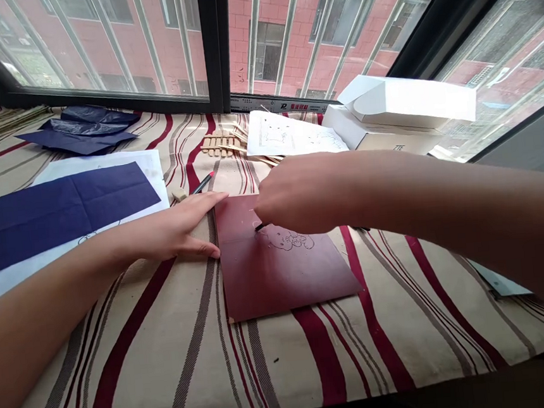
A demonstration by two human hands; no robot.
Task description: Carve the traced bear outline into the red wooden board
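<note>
A dark red board point(278, 279) lies on the striped cloth, with a line drawing point(294, 240) of rounded outlines on its surface. My right hand point(295, 195) is closed over the upper part of the board, and the dark tip of a thin tool point(259, 227) sticks out below it, touching or just over the board. The rest of the tool is hidden in the hand. Fingers apart, my left hand point(183, 231) rests at the board's left edge and holds nothing.
Left are dark blue sheets point(72, 205) over white paper point(139, 158). Behind the board lie a pen point(202, 183), wooden sticks point(222, 145) and a paper with drawings point(294, 132). A white box point(406, 100) stands back right, beneath the barred window.
</note>
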